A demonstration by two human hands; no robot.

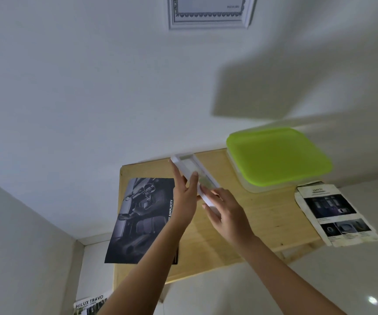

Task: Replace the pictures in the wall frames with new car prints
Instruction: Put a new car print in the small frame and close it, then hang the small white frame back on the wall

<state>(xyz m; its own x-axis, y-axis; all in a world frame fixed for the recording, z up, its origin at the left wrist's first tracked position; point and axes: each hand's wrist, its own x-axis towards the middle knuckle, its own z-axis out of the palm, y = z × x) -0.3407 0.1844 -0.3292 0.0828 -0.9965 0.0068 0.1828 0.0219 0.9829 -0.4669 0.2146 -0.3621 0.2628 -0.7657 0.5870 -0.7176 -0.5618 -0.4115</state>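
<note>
I hold a small white picture frame (189, 168) edge-on above the wooden table (263, 214). My left hand (184, 201) grips its left side with the fingers along the edge. My right hand (227, 214) holds its near end from below. A dark car-interior print (142, 219) lies on the table's left part, partly under my left forearm and overhanging the front edge. Another white frame (210, 12) with an ornate-bordered sheet hangs on the wall above.
A box with a lime-green lid (276, 155) stands at the table's back right. A car brochure page (335, 214) lies over the right edge. A "Hilux Travo" leaflet (90, 304) lies on the floor at the lower left. White walls meet at the left.
</note>
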